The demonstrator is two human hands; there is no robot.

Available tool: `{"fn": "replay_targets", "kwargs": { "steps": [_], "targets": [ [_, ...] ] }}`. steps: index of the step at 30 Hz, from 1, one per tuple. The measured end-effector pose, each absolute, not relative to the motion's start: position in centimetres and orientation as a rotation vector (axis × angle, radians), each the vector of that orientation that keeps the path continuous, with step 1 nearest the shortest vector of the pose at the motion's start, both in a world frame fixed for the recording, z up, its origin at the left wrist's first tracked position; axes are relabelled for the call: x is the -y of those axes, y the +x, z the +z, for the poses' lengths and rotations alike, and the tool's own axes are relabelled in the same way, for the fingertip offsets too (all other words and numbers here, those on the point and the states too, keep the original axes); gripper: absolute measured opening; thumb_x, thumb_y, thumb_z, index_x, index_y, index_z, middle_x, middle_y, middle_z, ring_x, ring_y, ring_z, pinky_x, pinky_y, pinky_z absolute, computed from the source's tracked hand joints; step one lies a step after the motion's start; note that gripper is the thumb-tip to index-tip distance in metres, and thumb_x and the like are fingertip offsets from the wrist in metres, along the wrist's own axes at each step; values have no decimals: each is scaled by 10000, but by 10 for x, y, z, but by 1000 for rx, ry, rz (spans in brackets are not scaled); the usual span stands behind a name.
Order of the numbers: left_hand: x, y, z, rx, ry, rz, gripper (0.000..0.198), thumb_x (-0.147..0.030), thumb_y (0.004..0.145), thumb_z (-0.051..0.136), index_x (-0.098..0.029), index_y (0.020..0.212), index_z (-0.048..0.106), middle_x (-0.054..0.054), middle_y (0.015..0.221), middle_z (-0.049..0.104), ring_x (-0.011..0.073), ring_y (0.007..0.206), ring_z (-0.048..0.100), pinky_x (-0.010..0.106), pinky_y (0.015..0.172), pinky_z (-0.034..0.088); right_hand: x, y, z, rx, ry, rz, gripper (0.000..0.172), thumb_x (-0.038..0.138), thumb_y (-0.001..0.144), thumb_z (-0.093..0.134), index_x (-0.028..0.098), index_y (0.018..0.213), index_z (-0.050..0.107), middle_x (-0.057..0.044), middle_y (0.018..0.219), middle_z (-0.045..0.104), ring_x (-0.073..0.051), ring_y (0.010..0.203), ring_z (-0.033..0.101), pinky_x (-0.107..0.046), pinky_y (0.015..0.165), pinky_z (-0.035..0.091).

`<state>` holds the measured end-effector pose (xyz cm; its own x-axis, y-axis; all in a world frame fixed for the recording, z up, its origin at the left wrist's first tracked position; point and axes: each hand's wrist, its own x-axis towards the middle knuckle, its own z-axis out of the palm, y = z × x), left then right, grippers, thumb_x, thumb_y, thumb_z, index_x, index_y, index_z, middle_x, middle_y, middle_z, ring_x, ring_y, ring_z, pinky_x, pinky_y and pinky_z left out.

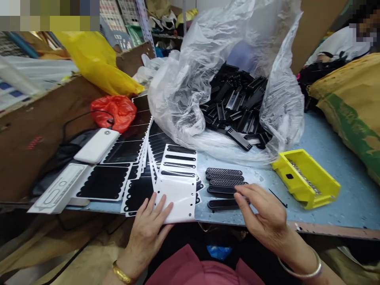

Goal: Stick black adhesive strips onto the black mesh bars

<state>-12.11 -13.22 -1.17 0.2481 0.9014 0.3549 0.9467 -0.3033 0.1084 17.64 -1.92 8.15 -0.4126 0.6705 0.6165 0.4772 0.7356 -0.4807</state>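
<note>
My left hand (pixel 152 221) lies with fingers spread on a white backing sheet (pixel 178 198). Black rounded strip stickers (pixel 179 164) remain on the sheet's upper part, and small black dots show on its bare lower part. My right hand (pixel 264 213) is at the right ends of black slotted plastic strips. Its thumb and forefinger are drawn together in a pinch; what is between them, if anything, I cannot make out. Several strips with textured tops (pixel 224 174) lie side by side, and a smooth-looking black strip (pixel 222 204) lies nearer the table edge.
A clear plastic bag (pixel 184 99) full of black plastic pieces (pixel 234 101) stands behind. To the right is a yellow bin (pixel 323 194) of small metal parts. Stacked black sticker sheets (pixel 102 182), a white power bank (pixel 96 146), a white box (pixel 61 188) and a red bag (pixel 114 111) lie left.
</note>
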Motion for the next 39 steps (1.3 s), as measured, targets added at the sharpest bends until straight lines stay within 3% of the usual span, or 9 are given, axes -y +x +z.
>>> {"fn": "replay_targets", "kwargs": {
  "steps": [4,9,13,18,24,28,31,36,39],
  "targets": [
    [140,-113,-1,1814,-2336,-709,406,-86,874,510,-211,1249,600,101,1334,612,316,1375,407,495,1057,372,31,146,76,2193,-967,826,176,204,931,534,152,899,699,-31,666,666,-134,564,608,-247,547,485],
    [154,-96,6,1819,-2420,-852,512,-46,856,493,-246,1323,560,94,1392,561,320,1394,375,503,1060,377,43,104,59,2197,-1082,950,396,375,880,601,133,1187,662,-81,823,732,-194,705,675,-312,692,551],
    [157,-95,12,2094,-2464,-1268,524,-249,798,673,-270,1313,580,104,1410,540,338,1330,465,483,1064,419,45,83,36,2017,-1136,983,220,256,809,599,144,934,741,-61,666,720,-188,557,646,-297,557,542],
    [133,-115,25,2911,-1087,-2283,485,-412,783,692,-114,1160,622,187,1055,724,283,932,715,326,682,585,53,90,38,1674,-1135,1320,162,261,798,629,160,855,742,-59,676,732,-164,513,641,-234,442,500],
    [113,-107,33,3115,-789,-2849,494,-456,752,720,-105,1087,626,98,762,717,102,456,588,149,342,266,57,114,56,1326,-1132,1516,223,323,732,769,186,907,754,-67,763,751,-159,584,658,-241,514,538],
    [120,-91,24,3163,-1039,-2667,388,-503,762,703,-118,804,665,-1,514,606,51,313,437,155,322,204,53,126,60,1183,-1114,1681,257,342,707,804,197,914,757,-49,708,727,-162,591,656,-244,523,538],
    [123,-82,23,3166,-1138,-2770,415,-513,802,657,-128,651,629,-6,438,561,76,322,464,178,347,293,51,131,59,1115,-1123,1705,283,349,692,816,207,929,756,-32,691,713,-151,573,644,-234,511,528],
    [107,-75,40,2918,-921,-3273,332,-361,679,793,-104,876,718,99,746,742,192,600,676,286,582,522,60,139,51,1396,-1080,1741,264,372,746,759,185,932,754,-28,632,689,-152,528,624,-251,492,516],
    [94,-78,49,2793,-946,-3231,388,-319,674,789,-118,998,717,107,848,757,214,678,700,293,612,534,57,148,53,1829,-1075,1237,198,316,779,716,172,907,761,11,504,599,-114,402,513,-215,385,421]
  ]
}}
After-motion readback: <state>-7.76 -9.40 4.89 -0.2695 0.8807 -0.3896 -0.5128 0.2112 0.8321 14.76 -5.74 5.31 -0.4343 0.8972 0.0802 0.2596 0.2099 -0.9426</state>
